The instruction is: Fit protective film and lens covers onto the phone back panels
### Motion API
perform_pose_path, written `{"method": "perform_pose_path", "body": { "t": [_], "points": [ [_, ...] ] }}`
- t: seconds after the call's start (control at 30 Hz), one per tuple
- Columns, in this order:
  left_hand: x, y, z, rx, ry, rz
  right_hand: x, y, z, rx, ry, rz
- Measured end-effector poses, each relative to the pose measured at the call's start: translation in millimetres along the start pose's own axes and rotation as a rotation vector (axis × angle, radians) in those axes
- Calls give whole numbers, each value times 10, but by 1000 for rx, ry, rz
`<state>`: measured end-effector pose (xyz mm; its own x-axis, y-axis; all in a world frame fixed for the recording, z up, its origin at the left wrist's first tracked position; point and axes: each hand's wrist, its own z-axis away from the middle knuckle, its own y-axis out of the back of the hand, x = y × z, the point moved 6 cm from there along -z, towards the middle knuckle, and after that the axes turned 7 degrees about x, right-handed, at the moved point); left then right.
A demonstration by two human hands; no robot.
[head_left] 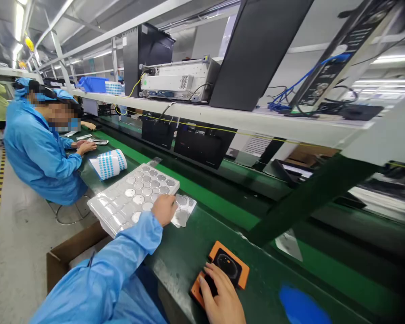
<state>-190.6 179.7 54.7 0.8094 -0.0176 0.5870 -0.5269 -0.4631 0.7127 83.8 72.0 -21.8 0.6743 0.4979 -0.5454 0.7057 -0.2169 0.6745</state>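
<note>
Blister tray (110,208), light and flimsy, is resting under the left hand (162,209), fingers half-curled on its edge; right hand (220,293) is clasping an orange fixture (242,270).

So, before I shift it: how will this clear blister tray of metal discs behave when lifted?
The clear blister tray looks thin-walled, so it will probably flex when lifted. The metal discs seem to sit uncovered in its pockets, so they could slide out if it tilts.

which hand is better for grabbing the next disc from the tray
Left hand, probably: it is at the clear blister tray, while the right hand sits on the orange fixture.
</note>
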Motion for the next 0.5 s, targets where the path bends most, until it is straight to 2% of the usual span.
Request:
{"method": "perform_pose_path", "body": {
  "t": [0.07, 0.17, 0.23, 0.3, 0.37, 0.5],
  "points": [
    [-272, 319, 16, 29, -2, -145, -7, 0, -5, -5, 7, 7],
    [-877, 834, -122, 46, 119, -312, -46, -4, -19, -25, 28, 20],
    [-1263, 1046, -258, -1, 222, -400, -76, -4, -31, -34, 42, 30],
    [-1547, 1117, -369, -81, 296, -463, -95, 5, -42, -30, 39, 36],
    [-1717, 1101, -444, -153, 334, -506, -105, 18, -49, -22, 25, 35],
    [-1835, 1046, -527, -218, 361, -563, -117, 35, -55, -15, -1, 23]
  ]
}}
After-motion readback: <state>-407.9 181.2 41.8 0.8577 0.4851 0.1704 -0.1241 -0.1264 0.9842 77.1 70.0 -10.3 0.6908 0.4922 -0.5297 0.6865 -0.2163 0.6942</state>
